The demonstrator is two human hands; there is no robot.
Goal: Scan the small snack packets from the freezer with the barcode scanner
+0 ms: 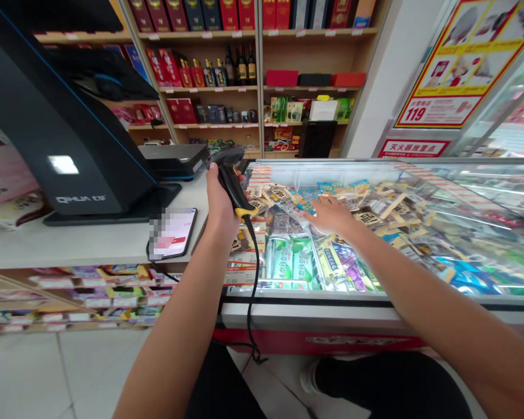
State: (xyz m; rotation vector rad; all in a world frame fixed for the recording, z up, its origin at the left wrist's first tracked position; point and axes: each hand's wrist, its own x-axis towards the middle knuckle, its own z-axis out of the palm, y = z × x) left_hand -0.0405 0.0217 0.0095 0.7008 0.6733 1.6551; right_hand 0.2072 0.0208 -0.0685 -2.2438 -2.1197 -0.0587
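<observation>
Black scanner (pixel 233 185) gripped in left hand (pixel 218 205); right hand (pixel 332 216) flat, fingers spread, on freezer glass (pixel 475 198).

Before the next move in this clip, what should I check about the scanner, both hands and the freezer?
1. Left hand grips the barcode scanner by its handle: ok.
2. Scanner cable hangs loose over the freezer front edge, with no snag in view: ok.
3. Right hand holds a packet: not ok; it is open, palm down, above the ice-cream packets.
4. Freezer lid is open under the right hand: cannot tell.
5. Phone lies flat on the counter, screen lit: ok.
6. Scanner head is aimed at a barcode: cannot tell.
</observation>
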